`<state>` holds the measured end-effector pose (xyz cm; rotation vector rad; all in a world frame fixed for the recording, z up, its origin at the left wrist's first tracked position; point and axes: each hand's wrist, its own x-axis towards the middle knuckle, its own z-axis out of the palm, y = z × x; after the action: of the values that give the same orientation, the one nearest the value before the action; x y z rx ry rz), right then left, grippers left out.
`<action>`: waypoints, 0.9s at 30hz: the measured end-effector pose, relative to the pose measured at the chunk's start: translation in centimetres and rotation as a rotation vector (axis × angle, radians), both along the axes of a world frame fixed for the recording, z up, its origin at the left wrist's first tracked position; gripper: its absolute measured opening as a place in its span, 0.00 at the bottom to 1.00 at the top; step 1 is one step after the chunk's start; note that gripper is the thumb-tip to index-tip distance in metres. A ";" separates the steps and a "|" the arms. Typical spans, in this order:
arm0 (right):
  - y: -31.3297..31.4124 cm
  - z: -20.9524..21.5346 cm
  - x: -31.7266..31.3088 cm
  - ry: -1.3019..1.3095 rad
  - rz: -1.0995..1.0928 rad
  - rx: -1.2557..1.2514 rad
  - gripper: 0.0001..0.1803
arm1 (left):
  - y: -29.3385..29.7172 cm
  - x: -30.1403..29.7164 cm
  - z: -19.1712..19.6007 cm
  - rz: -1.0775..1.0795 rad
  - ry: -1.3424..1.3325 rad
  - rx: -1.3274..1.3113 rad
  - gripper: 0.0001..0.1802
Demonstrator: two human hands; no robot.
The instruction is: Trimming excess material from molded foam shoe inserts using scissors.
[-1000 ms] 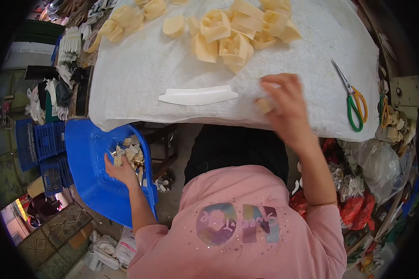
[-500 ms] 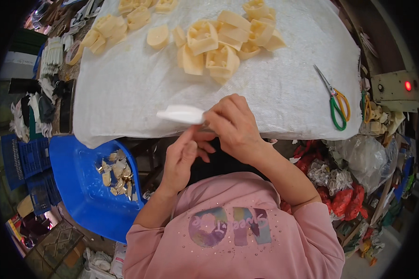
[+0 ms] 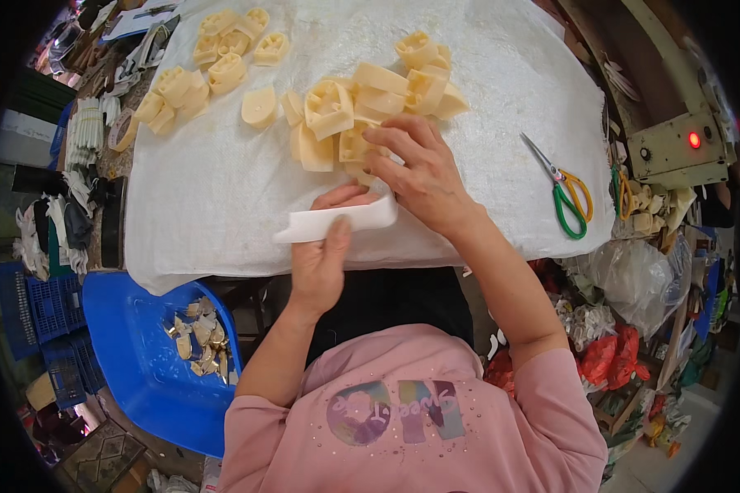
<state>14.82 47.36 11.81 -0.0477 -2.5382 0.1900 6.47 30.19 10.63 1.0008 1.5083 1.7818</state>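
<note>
My left hand (image 3: 321,267) is closed on a white curved strip (image 3: 337,219), with the thumb across its near face and the fingers behind it. The strip bends round at its right end. Above it, my right hand (image 3: 423,177) reaches over the near side of a cluster of cream, hollow, heel-shaped plastic pieces (image 3: 329,108). Its fingers are apart and bent, with the tips at the right side of the nearest cream piece (image 3: 353,146), which they partly cover. Whether they press on it I cannot tell.
A white sheet (image 3: 214,172) covers the table. More cream pieces (image 3: 227,72) lie far left. Scissors (image 3: 569,193) with green and yellow handles lie right. A blue tub (image 3: 131,353) with scraps stands below left, and a control box (image 3: 674,149) with a red light at right.
My right hand has let go of the white strip and moved forward to the cream pieces. The strip now stays in my left hand, turned with its curve showing. The view has shifted slightly.
</note>
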 end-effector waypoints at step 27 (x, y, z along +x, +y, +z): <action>0.7 -1.2 2.2 -0.083 0.084 -0.260 0.26 | 0.8 3.0 -2.0 0.108 0.922 -0.118 0.16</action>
<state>17.06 48.08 10.61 -0.0514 -2.5845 0.5618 9.50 31.04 8.59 1.8468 2.1861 1.3014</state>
